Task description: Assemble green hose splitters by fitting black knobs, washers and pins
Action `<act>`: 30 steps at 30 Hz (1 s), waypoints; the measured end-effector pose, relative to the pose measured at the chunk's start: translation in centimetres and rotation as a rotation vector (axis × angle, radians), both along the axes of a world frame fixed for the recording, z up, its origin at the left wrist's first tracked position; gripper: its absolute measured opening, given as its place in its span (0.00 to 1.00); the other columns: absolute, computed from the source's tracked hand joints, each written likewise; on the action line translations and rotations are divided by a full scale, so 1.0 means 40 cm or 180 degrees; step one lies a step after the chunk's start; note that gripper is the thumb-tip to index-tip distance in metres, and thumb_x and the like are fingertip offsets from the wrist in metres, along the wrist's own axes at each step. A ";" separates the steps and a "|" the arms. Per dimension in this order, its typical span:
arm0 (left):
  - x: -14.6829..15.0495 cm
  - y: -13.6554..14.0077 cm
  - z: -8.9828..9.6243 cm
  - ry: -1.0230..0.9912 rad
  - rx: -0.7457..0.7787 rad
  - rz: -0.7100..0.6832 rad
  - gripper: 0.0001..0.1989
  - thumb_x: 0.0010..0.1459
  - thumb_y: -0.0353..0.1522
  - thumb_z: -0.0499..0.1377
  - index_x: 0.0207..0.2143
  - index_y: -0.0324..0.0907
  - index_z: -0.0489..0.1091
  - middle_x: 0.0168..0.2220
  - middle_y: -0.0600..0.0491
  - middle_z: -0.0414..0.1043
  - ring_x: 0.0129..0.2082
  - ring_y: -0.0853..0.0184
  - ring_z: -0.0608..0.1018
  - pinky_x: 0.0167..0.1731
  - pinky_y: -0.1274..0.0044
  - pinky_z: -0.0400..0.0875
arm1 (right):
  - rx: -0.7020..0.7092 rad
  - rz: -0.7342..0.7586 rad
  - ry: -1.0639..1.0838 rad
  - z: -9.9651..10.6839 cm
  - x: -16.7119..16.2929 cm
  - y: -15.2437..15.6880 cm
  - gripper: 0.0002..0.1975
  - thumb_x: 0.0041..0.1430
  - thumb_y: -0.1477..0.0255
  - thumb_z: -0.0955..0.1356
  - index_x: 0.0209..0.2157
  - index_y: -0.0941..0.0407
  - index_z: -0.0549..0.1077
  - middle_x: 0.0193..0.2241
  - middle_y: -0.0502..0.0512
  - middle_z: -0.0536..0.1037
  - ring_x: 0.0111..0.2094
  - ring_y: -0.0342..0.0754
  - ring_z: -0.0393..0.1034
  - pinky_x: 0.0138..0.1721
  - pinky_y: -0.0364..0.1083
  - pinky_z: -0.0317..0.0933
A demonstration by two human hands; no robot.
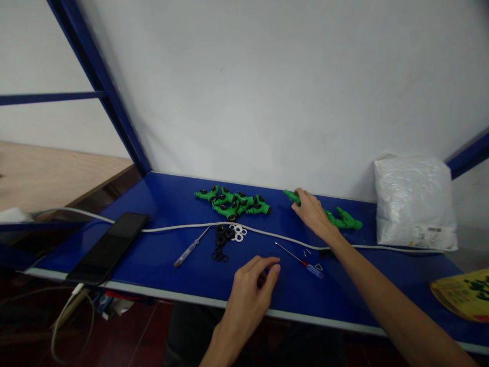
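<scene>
My right hand (308, 208) reaches to the back of the blue shelf, its fingers closed around a green plastic hose fitting (291, 196) that is partly hidden by them. More green fittings (346, 220), Y-shaped, lie just right of that hand, partly behind the wrist. Near the front edge my left hand (254, 288) hovers with loosely curled fingers, a small gap between thumb and forefinger and nothing visible between them. Nearest to it are a screwdriver (305, 264) with a red and clear handle, and black rubber rings (219, 255).
Several green hose splitters with black parts (233, 204) are heaped at the back. White washers (238, 233) and a clear-handled screwdriver (191, 247) lie before them. A white cable (267, 234) crosses the shelf. A phone (109, 250) lies left; a white plastic package (414, 204) and yellow bag (462, 294) right.
</scene>
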State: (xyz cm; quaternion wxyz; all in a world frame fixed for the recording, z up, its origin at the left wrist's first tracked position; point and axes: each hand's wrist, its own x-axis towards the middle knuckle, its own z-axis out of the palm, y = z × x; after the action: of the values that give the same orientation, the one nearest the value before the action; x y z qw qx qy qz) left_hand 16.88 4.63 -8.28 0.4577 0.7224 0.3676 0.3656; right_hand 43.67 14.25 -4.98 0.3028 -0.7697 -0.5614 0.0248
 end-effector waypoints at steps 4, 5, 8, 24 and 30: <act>0.003 0.000 -0.019 -0.0321 0.0226 0.0680 0.17 0.69 0.37 0.56 0.58 0.47 0.70 0.48 0.49 0.74 0.37 0.68 0.78 0.34 0.77 0.76 | 0.0630 0.0148 0.1433 0.005 -0.127 -0.143 0.23 0.67 0.62 0.64 0.60 0.58 0.65 0.42 0.60 0.80 0.33 0.51 0.77 0.38 0.51 0.71; 0.002 -0.002 -0.023 -0.0348 0.0328 0.0875 0.19 0.69 0.37 0.56 0.60 0.47 0.67 0.51 0.48 0.72 0.38 0.68 0.79 0.36 0.76 0.77 | 0.0732 0.0286 0.2336 -0.004 -0.174 -0.189 0.26 0.66 0.57 0.66 0.59 0.58 0.66 0.40 0.59 0.80 0.32 0.51 0.78 0.37 0.52 0.72; -0.013 -0.012 -0.037 -0.0071 0.0747 0.0983 0.22 0.67 0.36 0.58 0.63 0.49 0.64 0.56 0.47 0.69 0.47 0.64 0.79 0.45 0.71 0.78 | 0.0321 0.0353 0.3948 -0.046 -0.318 -0.313 0.27 0.63 0.54 0.69 0.54 0.59 0.73 0.40 0.60 0.82 0.35 0.51 0.78 0.38 0.50 0.73; -0.069 0.019 -0.015 0.0570 0.0937 -0.0111 0.16 0.70 0.34 0.56 0.58 0.49 0.71 0.56 0.51 0.75 0.57 0.63 0.76 0.59 0.67 0.72 | 0.0273 -0.0112 -0.1105 -0.136 -0.061 -0.430 0.24 0.72 0.61 0.59 0.52 0.62 0.77 0.42 0.67 0.78 0.41 0.59 0.75 0.42 0.56 0.70; -0.067 0.002 -0.004 0.1001 0.1040 -0.0188 0.34 0.57 0.47 0.68 0.62 0.49 0.65 0.59 0.47 0.70 0.60 0.55 0.72 0.61 0.58 0.68 | 0.0212 -0.0181 -0.1107 -0.138 -0.067 -0.431 0.19 0.72 0.62 0.59 0.43 0.57 0.77 0.40 0.64 0.78 0.39 0.57 0.74 0.40 0.54 0.69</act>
State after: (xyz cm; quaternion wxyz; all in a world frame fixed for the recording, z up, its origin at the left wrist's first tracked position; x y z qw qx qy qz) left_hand 14.22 4.70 -8.45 0.2822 0.8454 0.3490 0.2896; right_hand 41.01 -3.00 -10.52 0.2271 -0.7675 -0.5838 -0.1359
